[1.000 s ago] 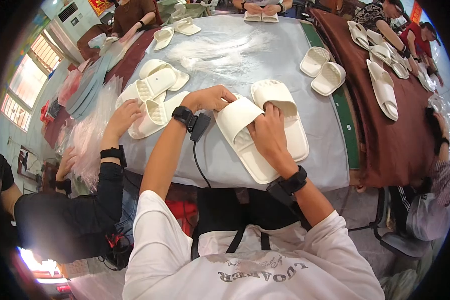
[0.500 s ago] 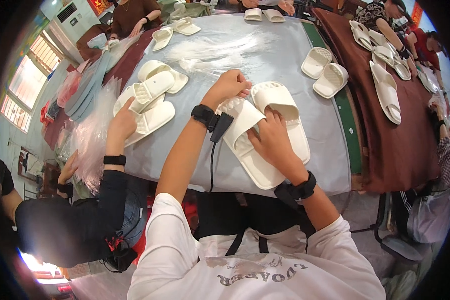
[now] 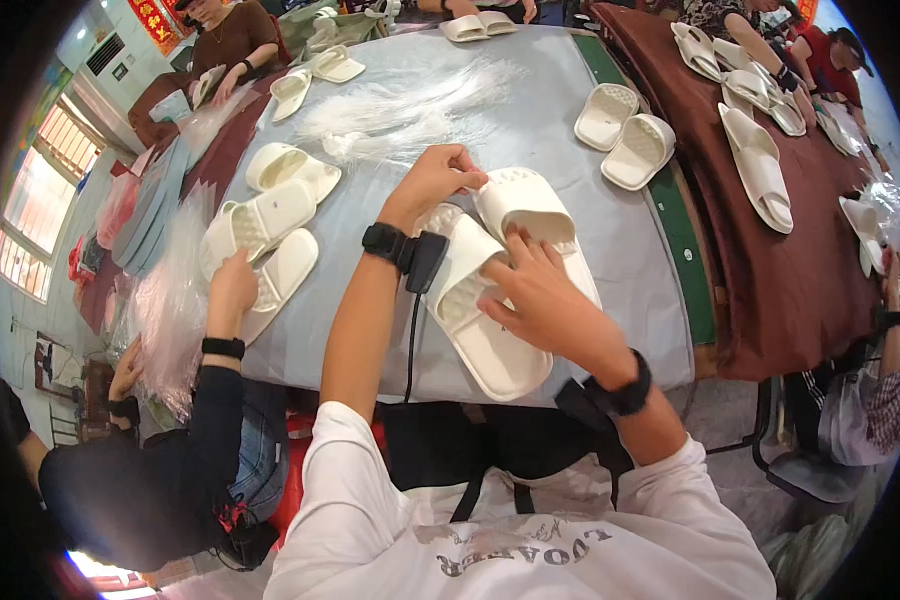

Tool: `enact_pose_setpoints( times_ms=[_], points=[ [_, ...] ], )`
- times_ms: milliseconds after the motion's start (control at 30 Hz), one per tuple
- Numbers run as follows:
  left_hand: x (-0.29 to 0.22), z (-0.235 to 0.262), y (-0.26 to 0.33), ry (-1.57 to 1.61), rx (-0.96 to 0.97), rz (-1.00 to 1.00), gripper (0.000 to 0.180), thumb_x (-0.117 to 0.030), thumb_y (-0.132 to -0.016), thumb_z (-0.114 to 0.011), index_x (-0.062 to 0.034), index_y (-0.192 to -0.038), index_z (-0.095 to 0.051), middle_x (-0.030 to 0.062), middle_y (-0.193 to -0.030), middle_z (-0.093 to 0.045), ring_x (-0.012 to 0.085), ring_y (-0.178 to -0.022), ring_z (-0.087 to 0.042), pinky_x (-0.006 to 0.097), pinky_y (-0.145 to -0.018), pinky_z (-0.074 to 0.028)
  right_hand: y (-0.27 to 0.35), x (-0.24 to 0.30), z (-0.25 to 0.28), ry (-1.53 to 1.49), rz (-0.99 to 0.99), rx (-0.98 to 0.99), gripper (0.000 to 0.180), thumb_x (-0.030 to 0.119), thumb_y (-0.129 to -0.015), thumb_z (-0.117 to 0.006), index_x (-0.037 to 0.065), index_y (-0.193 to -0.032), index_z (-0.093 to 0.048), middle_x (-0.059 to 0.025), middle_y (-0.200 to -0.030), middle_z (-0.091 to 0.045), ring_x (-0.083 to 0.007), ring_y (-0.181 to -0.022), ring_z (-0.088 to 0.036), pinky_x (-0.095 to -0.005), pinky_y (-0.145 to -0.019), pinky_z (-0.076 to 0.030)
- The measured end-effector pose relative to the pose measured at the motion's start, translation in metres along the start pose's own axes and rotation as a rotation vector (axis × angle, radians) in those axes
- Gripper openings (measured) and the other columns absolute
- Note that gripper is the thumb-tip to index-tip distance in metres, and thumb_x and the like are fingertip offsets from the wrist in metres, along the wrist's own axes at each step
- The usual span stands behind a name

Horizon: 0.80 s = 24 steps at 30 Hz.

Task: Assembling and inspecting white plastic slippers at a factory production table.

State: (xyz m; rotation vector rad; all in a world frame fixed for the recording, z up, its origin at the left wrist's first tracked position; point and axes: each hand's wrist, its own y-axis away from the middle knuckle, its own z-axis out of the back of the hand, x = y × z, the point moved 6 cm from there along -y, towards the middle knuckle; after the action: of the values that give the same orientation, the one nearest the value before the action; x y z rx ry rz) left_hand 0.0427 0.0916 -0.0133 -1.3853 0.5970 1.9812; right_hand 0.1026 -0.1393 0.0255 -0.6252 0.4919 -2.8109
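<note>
Two white slide sandals lie side by side on the grey table [image 3: 570, 130] in front of me. My left hand [image 3: 432, 180] grips the upper edge of the far sandal [image 3: 530, 205], with fingers curled at its strap. My right hand [image 3: 535, 290] presses flat on the near sandal [image 3: 480, 335], fingers spread across where the two meet. Both wrists wear black bands, and a black cable hangs from the left one.
A person in black at my left rests a hand [image 3: 232, 285] on a stack of white sandals [image 3: 260, 225]. A heap of thin white strands [image 3: 410, 100] lies farther back. More sandal pairs [image 3: 625, 135] sit at right, beside a brown cloth [image 3: 770, 270] where others work.
My left hand has moved up and right to the far sandal's top edge. The neighbour's hand has come down onto the stacked sandals.
</note>
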Motion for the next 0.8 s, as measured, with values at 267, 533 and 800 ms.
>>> enact_pose_setpoints(
  times_ms=[267, 533, 800],
  points=[
    [0.020, 0.006, 0.017, 0.150, 0.002, 0.010, 0.015, -0.011, -0.090, -0.077, -0.0034, -0.088, -0.065, 0.0069, -0.092, -0.073, 0.0099, -0.078, -0.066, 0.026, -0.071, -0.053, -0.014, 0.098, 0.113, -1.513, 0.633, 0.292, 0.027, -0.005, -0.091, -0.060, -0.015, -0.116, -0.061, -0.0266, -0.105, -0.068, -0.0374, -0.098, -0.069, -0.0374, -0.089, -0.055],
    [0.018, 0.011, 0.009, 0.217, 0.006, -0.060, 0.014, -0.015, -0.095, -0.074, -0.0037, -0.093, -0.066, 0.0063, -0.095, -0.073, 0.0095, -0.081, -0.065, 0.024, -0.076, -0.053, -0.031, 0.121, 0.057, -1.922, 0.582, 0.242, 0.029, 0.002, -0.095, -0.055, -0.013, -0.119, -0.059, -0.0267, -0.116, -0.065, -0.0378, -0.107, -0.066, -0.0378, -0.093, -0.053],
    [0.022, -0.014, 0.016, 0.285, 0.023, -0.052, 0.015, -0.013, -0.094, -0.074, -0.0045, -0.090, -0.063, 0.0070, -0.100, -0.071, 0.0106, -0.088, -0.065, 0.025, -0.080, -0.053, -0.045, 0.144, 0.045, -1.736, 0.584, 0.124, 0.028, 0.001, -0.093, -0.055, -0.012, -0.117, -0.059, -0.0251, -0.114, -0.065, -0.0367, -0.104, -0.066, -0.0378, -0.091, -0.053]
  ],
)
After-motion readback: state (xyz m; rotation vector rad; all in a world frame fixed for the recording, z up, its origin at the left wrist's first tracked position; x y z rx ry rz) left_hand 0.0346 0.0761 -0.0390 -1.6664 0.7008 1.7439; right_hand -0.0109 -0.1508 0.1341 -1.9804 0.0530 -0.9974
